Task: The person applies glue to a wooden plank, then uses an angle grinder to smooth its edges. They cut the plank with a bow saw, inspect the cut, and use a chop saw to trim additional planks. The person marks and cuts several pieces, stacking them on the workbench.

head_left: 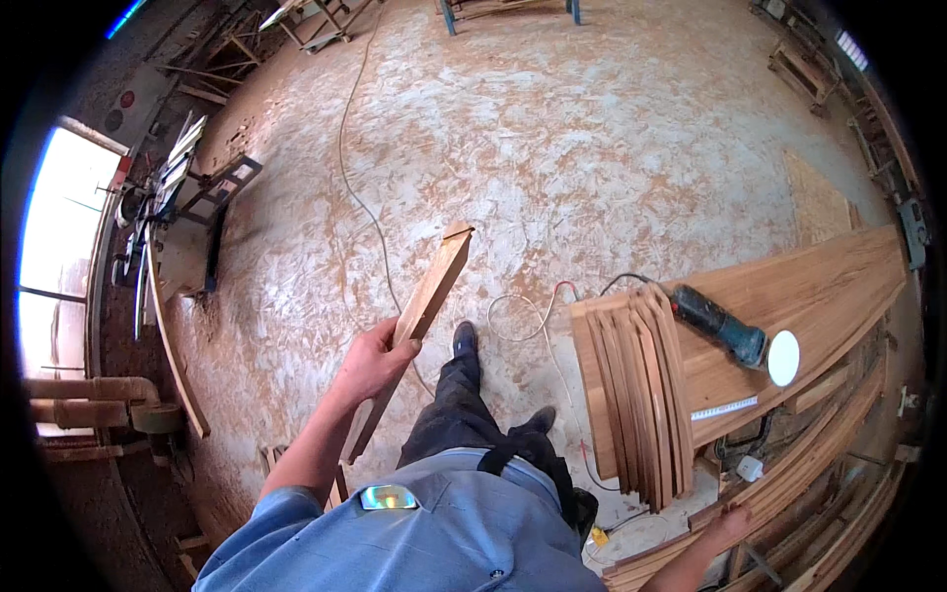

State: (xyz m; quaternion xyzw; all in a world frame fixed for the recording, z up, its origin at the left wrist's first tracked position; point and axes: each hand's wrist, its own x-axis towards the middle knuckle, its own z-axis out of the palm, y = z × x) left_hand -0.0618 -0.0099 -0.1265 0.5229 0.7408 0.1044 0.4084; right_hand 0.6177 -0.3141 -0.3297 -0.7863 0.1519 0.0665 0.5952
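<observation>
My left hand (379,357) is closed around a length of wood (434,284), held in front of me and slanting up to the right. Its far end looks cut or notched, and its lower end reaches down beside my forearm. Low on the right, my right hand (728,525) reaches to a stack of long wooden strips (834,449). The fingers there are too small and partly hidden to show whether they grip a strip.
To my right a wooden panel (809,281) carries a row of thin slats (631,395), a sander (725,331) with a white disc and a white ruler (724,407). A cable (342,148) crosses the dusty floor. Machinery (182,217) stands at the left.
</observation>
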